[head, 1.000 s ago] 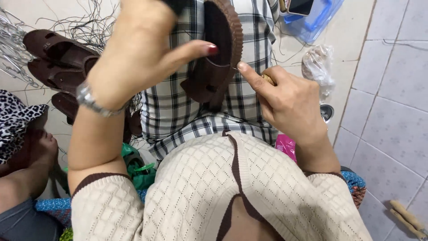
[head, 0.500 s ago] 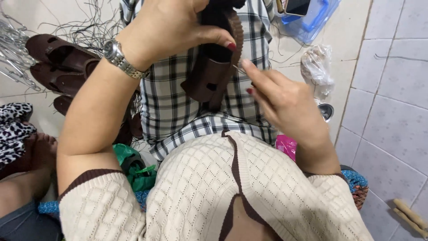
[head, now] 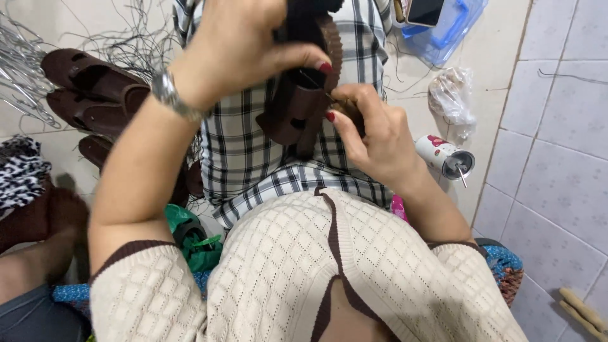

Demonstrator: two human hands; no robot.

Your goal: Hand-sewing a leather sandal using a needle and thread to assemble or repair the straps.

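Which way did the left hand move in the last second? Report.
Yes: the left hand, gripping the brown shoe, shifted right and up, away from the floor sandals.

Passage around the left hand (head: 244, 47) and right hand (head: 373, 130) is tight: both close on the brown sandal (head: 301, 95) over the checked lap (head: 253, 158). Left side obstructed by 3 brown sandals (head: 95, 88) and tangled wire (head: 25, 82). Right side holds a cup (head: 443, 155), plastic bag (head: 451, 95) and blue box (head: 453, 25); bare tile lies beyond.

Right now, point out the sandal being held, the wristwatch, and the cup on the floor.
brown sandal (head: 296, 104), head view, on its strap side.
wristwatch (head: 166, 94), head view, on its metal band.
cup (head: 441, 154), head view, on its white side.
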